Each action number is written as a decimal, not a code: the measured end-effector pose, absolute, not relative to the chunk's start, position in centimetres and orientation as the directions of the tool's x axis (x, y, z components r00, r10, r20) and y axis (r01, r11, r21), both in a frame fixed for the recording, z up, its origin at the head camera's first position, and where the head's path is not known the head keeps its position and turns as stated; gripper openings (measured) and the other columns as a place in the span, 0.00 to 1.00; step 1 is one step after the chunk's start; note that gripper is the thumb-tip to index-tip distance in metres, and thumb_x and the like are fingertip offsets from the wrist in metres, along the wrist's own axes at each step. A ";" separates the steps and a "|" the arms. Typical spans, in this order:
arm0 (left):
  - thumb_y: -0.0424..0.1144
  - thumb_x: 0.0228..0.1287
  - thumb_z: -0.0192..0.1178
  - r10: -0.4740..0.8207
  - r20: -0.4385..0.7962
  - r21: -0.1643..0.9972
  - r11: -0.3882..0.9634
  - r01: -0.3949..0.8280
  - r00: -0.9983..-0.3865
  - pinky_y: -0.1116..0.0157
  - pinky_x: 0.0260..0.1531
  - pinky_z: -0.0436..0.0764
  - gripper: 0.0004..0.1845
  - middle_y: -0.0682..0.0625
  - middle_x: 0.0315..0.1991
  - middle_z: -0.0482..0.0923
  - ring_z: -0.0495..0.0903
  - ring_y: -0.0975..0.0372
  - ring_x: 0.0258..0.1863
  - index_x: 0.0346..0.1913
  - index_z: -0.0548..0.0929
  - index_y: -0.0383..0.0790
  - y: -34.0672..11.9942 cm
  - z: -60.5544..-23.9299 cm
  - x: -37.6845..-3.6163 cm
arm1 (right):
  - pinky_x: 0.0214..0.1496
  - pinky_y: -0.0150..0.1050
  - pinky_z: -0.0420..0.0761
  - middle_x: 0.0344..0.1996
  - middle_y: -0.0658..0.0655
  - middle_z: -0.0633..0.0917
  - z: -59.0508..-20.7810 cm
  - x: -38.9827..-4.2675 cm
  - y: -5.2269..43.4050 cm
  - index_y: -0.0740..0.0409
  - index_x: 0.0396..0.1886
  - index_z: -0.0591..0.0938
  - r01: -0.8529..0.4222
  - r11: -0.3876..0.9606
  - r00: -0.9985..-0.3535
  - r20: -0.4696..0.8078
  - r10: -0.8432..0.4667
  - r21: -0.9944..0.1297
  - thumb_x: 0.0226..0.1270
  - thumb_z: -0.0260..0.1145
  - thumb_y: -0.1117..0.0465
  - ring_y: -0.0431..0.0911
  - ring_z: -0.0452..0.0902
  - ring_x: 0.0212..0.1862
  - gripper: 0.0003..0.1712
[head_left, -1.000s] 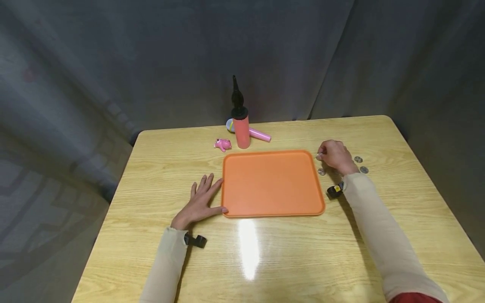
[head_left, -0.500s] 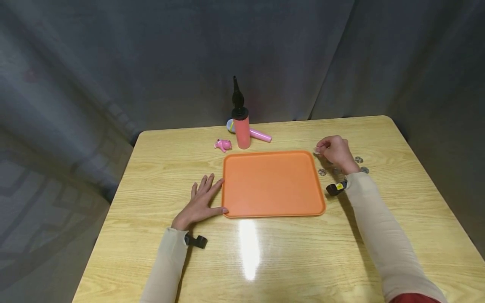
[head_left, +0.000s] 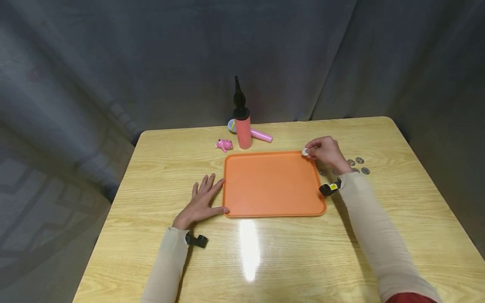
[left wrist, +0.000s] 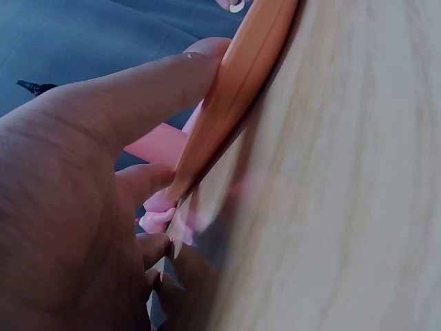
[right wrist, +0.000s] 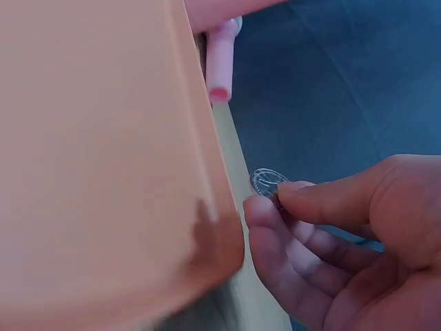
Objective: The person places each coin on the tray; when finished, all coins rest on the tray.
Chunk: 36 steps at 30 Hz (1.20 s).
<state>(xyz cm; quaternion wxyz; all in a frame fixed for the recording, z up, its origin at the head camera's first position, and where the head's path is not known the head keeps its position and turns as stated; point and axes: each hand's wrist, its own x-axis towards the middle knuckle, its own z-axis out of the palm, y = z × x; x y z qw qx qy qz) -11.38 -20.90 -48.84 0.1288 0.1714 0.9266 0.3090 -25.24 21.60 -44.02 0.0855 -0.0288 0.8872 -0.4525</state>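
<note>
Coin [right wrist: 267,182] now pinched at tray [right wrist: 103,172] corner

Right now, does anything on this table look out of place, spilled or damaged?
Nothing looks damaged or spilled. The tray sits flat and bare, the left hand rests against its edge, and the right hand pinches a coin at its far corner. The other coins lie loose on the table.

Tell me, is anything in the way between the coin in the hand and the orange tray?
Nothing visible is. The right hand pinches the coin right at the far right corner of the orange tray, and the tray's inside looks bare.
</note>
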 end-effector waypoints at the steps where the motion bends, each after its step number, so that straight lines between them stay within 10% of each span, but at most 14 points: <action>1: 0.60 0.59 0.68 0.397 -0.132 0.615 0.752 0.239 -0.908 0.37 0.75 0.26 0.53 0.41 0.83 0.33 0.28 0.45 0.82 0.81 0.50 0.54 -20.9 -48.8 -11.4 | 0.34 0.32 0.87 0.41 0.72 0.87 -44.0 -25.3 21.3 0.73 0.48 0.84 0.027 0.576 -0.982 -0.130 -0.139 -0.817 0.70 0.64 0.69 0.39 0.86 0.29 0.12; 36: 0.58 0.59 0.68 0.399 -0.129 0.601 0.760 0.249 -0.908 0.36 0.75 0.26 0.53 0.40 0.83 0.33 0.29 0.44 0.82 0.81 0.50 0.53 -20.9 -48.8 -11.4 | 0.30 0.31 0.86 0.35 0.65 0.89 -46.1 -25.5 8.8 0.72 0.43 0.85 0.070 0.460 -0.896 -0.258 -0.361 -0.885 0.66 0.65 0.72 0.39 0.83 0.25 0.09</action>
